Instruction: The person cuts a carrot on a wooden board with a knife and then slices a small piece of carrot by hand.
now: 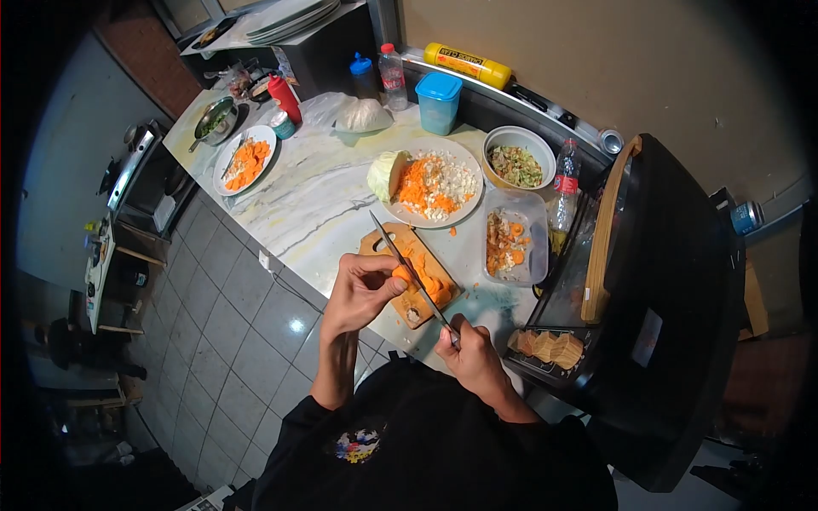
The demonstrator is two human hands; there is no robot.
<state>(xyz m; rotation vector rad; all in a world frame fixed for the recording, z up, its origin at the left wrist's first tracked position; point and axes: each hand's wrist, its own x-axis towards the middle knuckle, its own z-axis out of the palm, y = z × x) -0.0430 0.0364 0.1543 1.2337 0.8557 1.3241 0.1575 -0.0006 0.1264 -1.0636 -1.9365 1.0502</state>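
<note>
My left hand (362,289) pins an orange carrot piece (400,274) down on a small wooden cutting board (385,242). My right hand (470,353) grips the handle of a long knife (407,266), whose blade lies diagonally across the board and rests against the carrot beside my left fingers. More cut carrot (433,289) lies on the board near the blade. Just beyond the board stands a white plate (469,204) with chopped carrot, diced white pieces and a cabbage wedge (385,175).
A clear plastic container (537,247) of scraps sits right of the board, a bowl of chopped mix (517,163) behind it. A plate of carrot slices (247,162), bottles, a blue tub (439,102) and a black appliance (665,307) at right crowd the counter. Tiled floor lies left.
</note>
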